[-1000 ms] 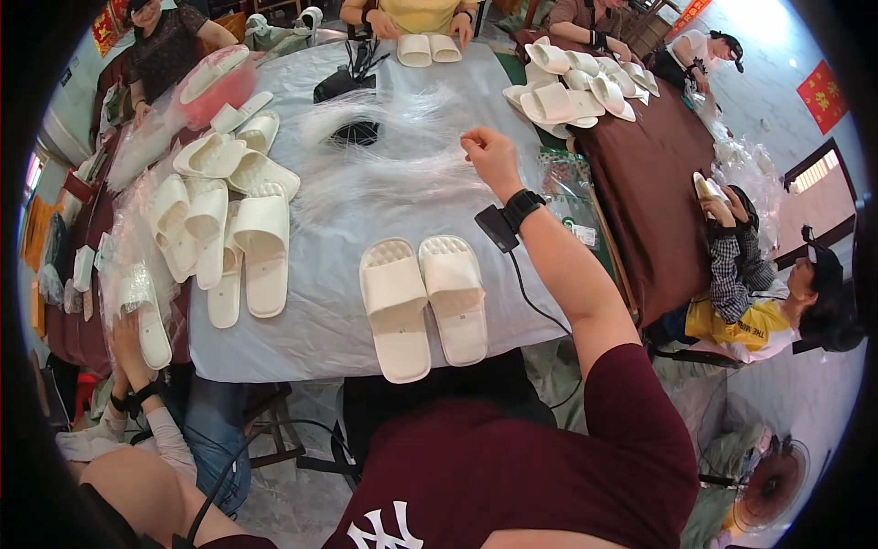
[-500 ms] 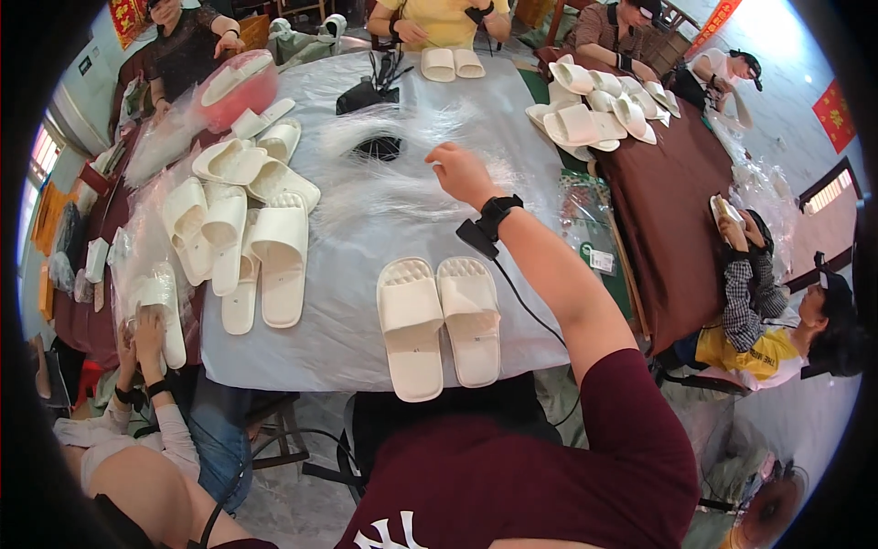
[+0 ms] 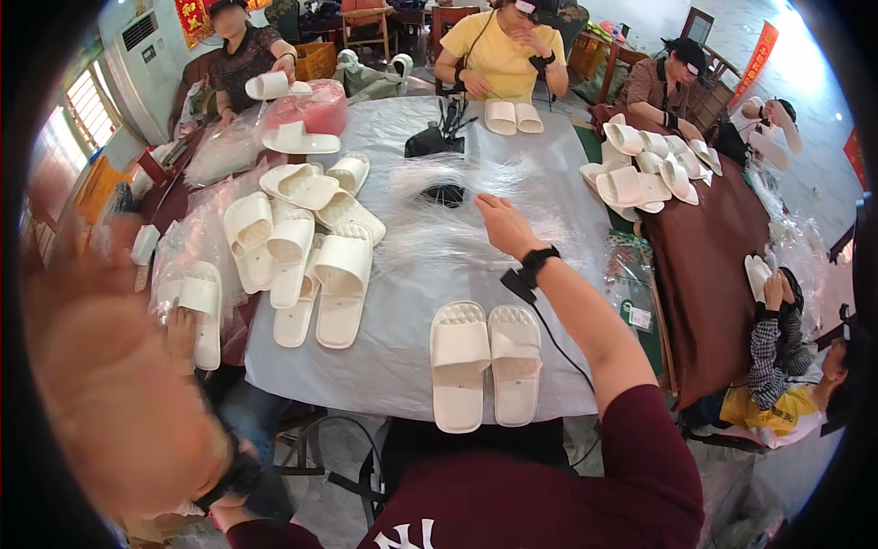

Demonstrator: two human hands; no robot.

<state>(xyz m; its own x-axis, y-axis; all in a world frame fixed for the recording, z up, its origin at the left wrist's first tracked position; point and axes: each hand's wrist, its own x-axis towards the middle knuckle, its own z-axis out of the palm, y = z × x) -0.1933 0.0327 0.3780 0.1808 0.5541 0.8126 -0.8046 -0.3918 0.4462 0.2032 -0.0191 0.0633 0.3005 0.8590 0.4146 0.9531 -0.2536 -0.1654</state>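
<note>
My right hand [image 3: 505, 224] reaches over the middle of the table, at the edge of a loose pile of thin clear strands [image 3: 430, 220]. Its fingers are closed together; whether a strand is between them is too small to see. Close to the camera at the left, my left hand [image 3: 119, 375] is raised and smeared by motion, so its fingers are unclear. A pair of cream slippers [image 3: 457, 366] lies side by side at the table's near edge, below my right hand and apart from it. A black object [image 3: 444, 194] is partly covered by the strands.
Several cream slippers [image 3: 343, 288] are heaped left of the strands, and another heap [image 3: 645, 169] lies at the far right. A second pair [image 3: 514, 117] sits at the far edge. A black bag [image 3: 434, 139] stands behind the strands. Co-workers sit around the table, some handling slippers.
My left hand has come into view at the left, raised and blurred. The view has shifted, so the table sits lower and further right. My right hand stays by the strands.
</note>
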